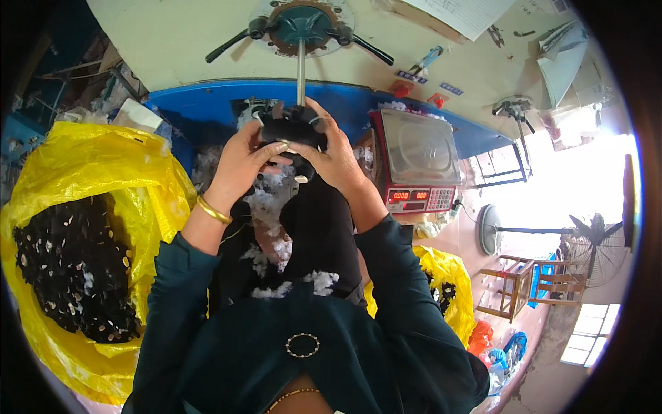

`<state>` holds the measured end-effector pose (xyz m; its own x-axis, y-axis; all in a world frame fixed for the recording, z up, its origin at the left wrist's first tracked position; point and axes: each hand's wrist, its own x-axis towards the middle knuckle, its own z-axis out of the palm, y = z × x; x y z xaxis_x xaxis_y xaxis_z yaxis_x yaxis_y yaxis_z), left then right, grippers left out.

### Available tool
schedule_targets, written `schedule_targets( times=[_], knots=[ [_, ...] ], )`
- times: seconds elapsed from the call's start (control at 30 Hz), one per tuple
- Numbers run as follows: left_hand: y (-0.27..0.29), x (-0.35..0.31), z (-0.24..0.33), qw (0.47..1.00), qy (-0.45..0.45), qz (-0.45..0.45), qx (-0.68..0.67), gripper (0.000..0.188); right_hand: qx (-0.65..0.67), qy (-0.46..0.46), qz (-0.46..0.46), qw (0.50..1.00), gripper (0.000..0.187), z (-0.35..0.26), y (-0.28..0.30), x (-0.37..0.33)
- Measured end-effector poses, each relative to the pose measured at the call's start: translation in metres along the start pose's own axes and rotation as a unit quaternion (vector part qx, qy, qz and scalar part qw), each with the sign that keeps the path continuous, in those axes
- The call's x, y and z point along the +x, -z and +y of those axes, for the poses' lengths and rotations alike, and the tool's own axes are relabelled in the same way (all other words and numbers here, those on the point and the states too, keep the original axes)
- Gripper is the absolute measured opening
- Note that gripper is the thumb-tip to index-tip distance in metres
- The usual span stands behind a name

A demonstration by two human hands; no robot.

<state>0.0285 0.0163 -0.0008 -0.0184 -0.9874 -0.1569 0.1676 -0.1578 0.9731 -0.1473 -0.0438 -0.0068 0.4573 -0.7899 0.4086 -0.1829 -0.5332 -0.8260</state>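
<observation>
Both hands grip a black plush toy piece [295,132] at the lower end of a thin metal tube [301,72]. My left hand [243,157], with a gold bangle at the wrist, holds its left side. My right hand [338,153] wraps its right side, and the two thumbs nearly meet on the near face. A short black part with a pale tip [301,178] hangs below the thumbs. The tube's end is hidden by the plush. It comes out of a dark green round fitting [301,26] with black-handled levers.
White fluff [269,207] lies on my lap. At left a yellow sack [103,159] holds many black plush pieces; another yellow sack [452,272] stands at right. A red digital scale [419,152] is right of my hands. Farther right are a wooden chair [510,286] and a fan [593,245].
</observation>
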Motion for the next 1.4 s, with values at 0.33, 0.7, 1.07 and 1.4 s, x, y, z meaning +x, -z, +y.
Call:
schedule_targets(
  times=[0.33, 0.7, 1.07, 1.4],
  knots=[
    [0.031, -0.080, -0.009, 0.989, -0.025, 0.130, 0.064, 0.031, -0.036, -0.284, 0.020, 0.958, 0.075, 0.050, 0.110, -0.045],
    [0.311, -0.256, -0.085, 0.434, 0.191, 0.481, 0.738, 0.072, -0.054, -0.559, 0.269, 0.783, 0.071, 0.144, 0.282, -0.099],
    [0.352, -0.249, -0.089, 0.508, 0.285, 0.293, 0.758, 0.043, 0.018, -0.540, 0.318, 0.779, 0.090, 0.126, 0.287, -0.112],
    [0.333, -0.276, -0.061, 0.514, 0.216, 0.281, 0.781, 0.029, 0.104, -0.409, 0.032, 0.906, 0.038, 0.107, 0.148, -0.043]
  ],
)
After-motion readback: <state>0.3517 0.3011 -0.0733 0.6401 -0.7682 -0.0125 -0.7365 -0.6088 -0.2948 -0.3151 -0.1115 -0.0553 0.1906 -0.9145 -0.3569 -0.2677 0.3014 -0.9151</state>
